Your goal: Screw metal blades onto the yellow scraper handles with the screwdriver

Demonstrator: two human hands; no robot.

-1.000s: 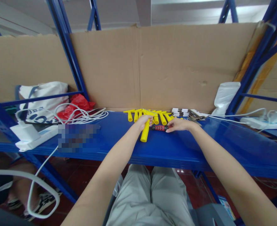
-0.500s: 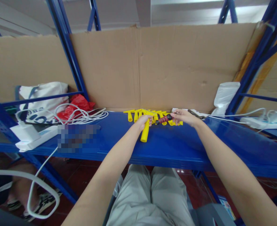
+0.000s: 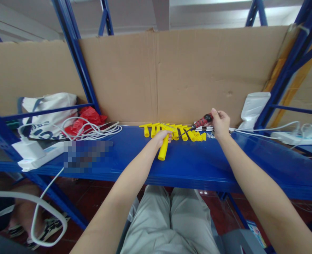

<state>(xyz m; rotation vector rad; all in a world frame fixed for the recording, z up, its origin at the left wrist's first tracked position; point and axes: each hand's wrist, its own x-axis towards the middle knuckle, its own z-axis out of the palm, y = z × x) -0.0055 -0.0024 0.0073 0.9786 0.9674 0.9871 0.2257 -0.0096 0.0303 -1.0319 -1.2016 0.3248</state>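
Observation:
My left hand [image 3: 162, 138] is closed around a yellow tube-like handle [image 3: 163, 151], whose round end points toward me. A thin bar crosses its far end, partly hidden by my fingers. In my right hand [image 3: 221, 123] is a red and black screwdriver [image 3: 200, 122], held by the end of its grip. Its thin shaft slants down and left, with the tip close to the fingers of my left hand; I cannot tell whether it touches the piece. Behind my hands, several similar yellow handles [image 3: 184, 136] lie in a row, beside small yellow pieces [image 3: 199, 136].
A blue shelf [image 3: 198, 165] runs under my hands, backed by cardboard [image 3: 198, 77]. To the left are a white cable [image 3: 94, 129], a red plastic bag [image 3: 88, 118], a cloth bag [image 3: 52, 114] and a power strip [image 3: 40, 158]. A white pouch [image 3: 255, 109] leans at the right.
My right hand has moved up and to the right with the screwdriver, so its shaft is now visible. My left hand and the yellow handle are almost unmoved.

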